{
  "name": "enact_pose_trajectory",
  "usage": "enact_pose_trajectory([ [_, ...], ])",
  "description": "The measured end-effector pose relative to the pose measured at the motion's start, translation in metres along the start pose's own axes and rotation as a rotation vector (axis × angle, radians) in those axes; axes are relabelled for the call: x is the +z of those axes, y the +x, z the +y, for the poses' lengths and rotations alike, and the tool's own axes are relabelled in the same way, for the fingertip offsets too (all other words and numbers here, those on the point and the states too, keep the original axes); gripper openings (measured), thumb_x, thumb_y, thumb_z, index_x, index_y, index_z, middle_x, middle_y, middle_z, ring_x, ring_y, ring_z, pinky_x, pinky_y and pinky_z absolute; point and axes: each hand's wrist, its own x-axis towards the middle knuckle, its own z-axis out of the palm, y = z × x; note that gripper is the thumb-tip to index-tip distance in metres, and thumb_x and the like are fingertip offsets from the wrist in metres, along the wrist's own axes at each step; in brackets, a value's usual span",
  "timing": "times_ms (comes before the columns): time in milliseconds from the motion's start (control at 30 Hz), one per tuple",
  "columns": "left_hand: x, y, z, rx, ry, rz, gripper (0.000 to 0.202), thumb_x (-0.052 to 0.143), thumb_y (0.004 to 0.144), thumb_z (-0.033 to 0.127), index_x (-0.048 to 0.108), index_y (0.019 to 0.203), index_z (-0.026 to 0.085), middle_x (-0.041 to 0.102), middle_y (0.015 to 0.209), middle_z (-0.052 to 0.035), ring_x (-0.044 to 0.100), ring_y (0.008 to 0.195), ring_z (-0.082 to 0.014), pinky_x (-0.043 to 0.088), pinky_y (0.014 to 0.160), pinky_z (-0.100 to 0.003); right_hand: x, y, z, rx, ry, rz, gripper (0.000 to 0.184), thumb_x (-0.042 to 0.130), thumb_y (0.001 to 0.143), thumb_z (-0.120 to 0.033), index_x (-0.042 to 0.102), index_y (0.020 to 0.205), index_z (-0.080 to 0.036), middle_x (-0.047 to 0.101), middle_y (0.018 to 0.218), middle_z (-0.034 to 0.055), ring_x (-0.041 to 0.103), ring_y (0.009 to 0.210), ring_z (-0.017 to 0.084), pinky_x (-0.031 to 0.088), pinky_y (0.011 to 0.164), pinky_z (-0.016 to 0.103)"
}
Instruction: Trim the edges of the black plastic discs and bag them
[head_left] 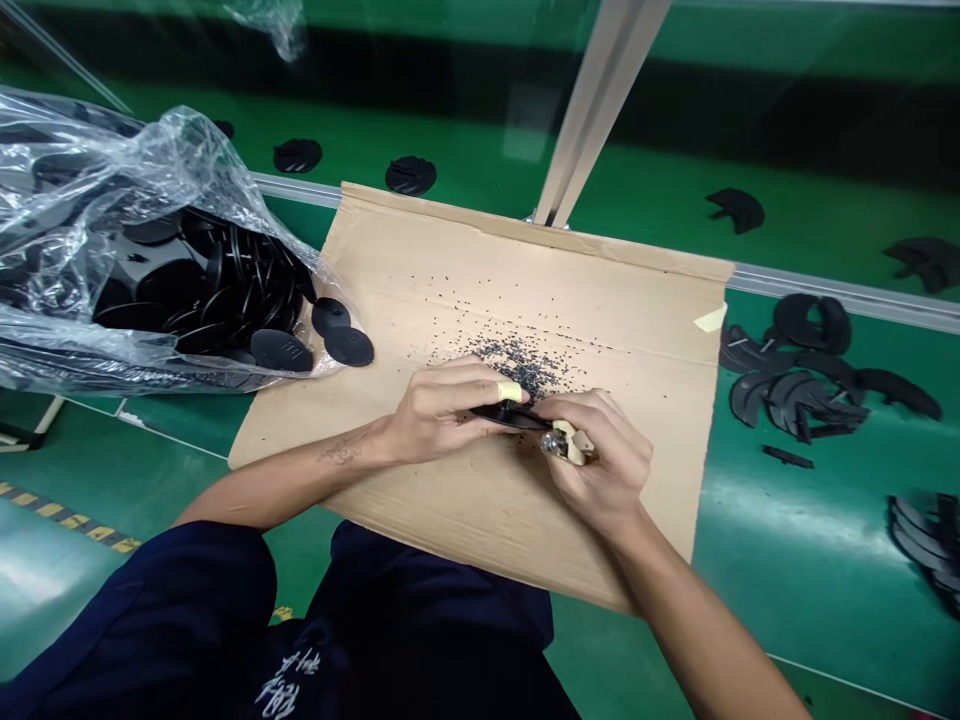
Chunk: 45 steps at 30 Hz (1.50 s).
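My left hand (442,405) is closed on a flat black plastic disc (508,414), held edge-on over a sheet of brown cardboard (465,280); a yellowish finger cot covers one fingertip. My right hand (604,460) is closed on a small trimming tool (564,443) with a cream handle and a metal tip, which touches the disc's edge. Just beyond the hands, a patch of black plastic shavings (517,358) lies scattered on the cardboard.
A clear plastic bag (135,250) full of black discs lies at the left, with loose discs (341,335) spilling onto the cardboard. Cut black pieces (806,380) are piled at the right on the green surface. A metal rail (847,290) and an upright post (600,100) run behind the cardboard.
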Motion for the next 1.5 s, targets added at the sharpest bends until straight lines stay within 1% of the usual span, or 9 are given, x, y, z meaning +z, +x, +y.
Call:
enact_pose_trajectory([
  [233, -0.0037, 0.0020, -0.0019, 0.072, 0.024, -0.029, 0.018, 0.066, 0.097, 0.024, 0.071, 0.112, 0.016, 0.078, 0.099, -0.0094, 0.073, 0.089, -0.0143, 0.061, 0.079, -0.030, -0.0023, 0.0016, -0.0009, 0.011, 0.015, -0.032, 0.019, 0.068, 0.086, -0.007, 0.066, 0.098, -0.022, 0.072, 0.087, 0.0051, 0.070, 0.080, 0.019, 0.057, 0.068, 0.032],
  [500, -0.0027, 0.0020, 0.0019, 0.048, 0.012, -0.015, 0.020, 0.069, 0.094, 0.027, 0.072, 0.110, 0.016, 0.078, 0.096, -0.0087, 0.072, 0.086, -0.0142, 0.060, 0.077, -0.029, 0.0008, 0.0013, -0.0010, 0.082, 0.143, -0.029, 0.016, 0.069, 0.087, -0.008, 0.068, 0.095, -0.022, 0.071, 0.085, 0.0037, 0.069, 0.076, 0.018, 0.056, 0.067, 0.030],
  [633, -0.0030, 0.0022, 0.0026, -0.098, -0.189, -0.062, 0.043, 0.071, 0.091, 0.047, 0.070, 0.122, 0.017, 0.077, 0.105, -0.0111, 0.072, 0.099, -0.0187, 0.060, 0.089, -0.035, 0.0024, 0.0022, 0.0003, 0.169, 0.259, 0.009, 0.014, 0.073, 0.086, -0.011, 0.067, 0.092, -0.023, 0.071, 0.085, 0.0026, 0.069, 0.079, 0.017, 0.058, 0.072, 0.031],
  [733, -0.0067, 0.0026, 0.0017, -0.363, -0.497, -0.114, 0.060, 0.046, 0.097, 0.065, 0.073, 0.120, 0.017, 0.077, 0.108, -0.0120, 0.074, 0.100, -0.0201, 0.061, 0.090, -0.035, 0.0009, 0.0037, 0.0003, 0.235, 0.341, -0.002, 0.014, 0.076, 0.085, -0.014, 0.067, 0.091, -0.023, 0.072, 0.087, 0.0025, 0.069, 0.082, 0.017, 0.058, 0.076, 0.032],
  [833, -0.0091, 0.0033, -0.0018, -0.525, -0.657, -0.137, 0.043, 0.057, 0.098, 0.054, 0.078, 0.106, 0.018, 0.078, 0.099, -0.0088, 0.075, 0.090, -0.0163, 0.061, 0.080, -0.027, -0.0003, 0.0055, -0.0005, 0.250, 0.401, -0.045, 0.012, 0.076, 0.086, -0.015, 0.068, 0.090, -0.023, 0.072, 0.086, 0.0018, 0.068, 0.080, 0.016, 0.057, 0.075, 0.030],
  [967, -0.0071, 0.0035, -0.0051, -0.488, -0.738, -0.141, 0.020, 0.082, 0.084, 0.035, 0.080, 0.089, 0.016, 0.076, 0.087, -0.0063, 0.072, 0.082, -0.0124, 0.059, 0.073, -0.020, -0.0003, 0.0071, -0.0014, 0.235, 0.409, -0.092, 0.010, 0.076, 0.088, -0.019, 0.071, 0.095, -0.023, 0.074, 0.092, 0.0041, 0.069, 0.085, 0.018, 0.058, 0.079, 0.033],
  [1167, -0.0031, 0.0009, -0.0022, -0.499, -0.729, -0.182, 0.020, 0.082, 0.083, 0.034, 0.078, 0.083, 0.014, 0.073, 0.083, -0.0071, 0.069, 0.075, -0.0110, 0.057, 0.067, -0.020, -0.0021, 0.0059, -0.0014, 0.136, 0.379, -0.112, 0.011, 0.076, 0.087, -0.017, 0.071, 0.095, -0.022, 0.073, 0.094, 0.0060, 0.070, 0.085, 0.019, 0.059, 0.076, 0.034],
  [1367, -0.0072, 0.0032, 0.0034, -0.376, -0.593, -0.203, 0.014, 0.080, 0.085, 0.028, 0.077, 0.086, 0.015, 0.073, 0.083, -0.0073, 0.067, 0.079, -0.0124, 0.056, 0.072, -0.023, -0.0015, 0.0024, 0.0013, 0.025, 0.285, -0.103, 0.015, 0.071, 0.087, -0.010, 0.070, 0.097, -0.021, 0.073, 0.095, 0.0075, 0.071, 0.084, 0.019, 0.059, 0.073, 0.032],
  [1500, -0.0095, 0.0049, 0.0038, -0.411, -0.607, -0.250, 0.016, 0.077, 0.088, 0.030, 0.075, 0.089, 0.014, 0.072, 0.086, -0.0078, 0.066, 0.080, -0.0122, 0.055, 0.073, -0.022, -0.0017, 0.0010, 0.0011, 0.033, 0.267, -0.101, 0.013, 0.071, 0.087, -0.011, 0.070, 0.096, -0.021, 0.073, 0.094, 0.0074, 0.071, 0.081, 0.019, 0.059, 0.070, 0.032],
])
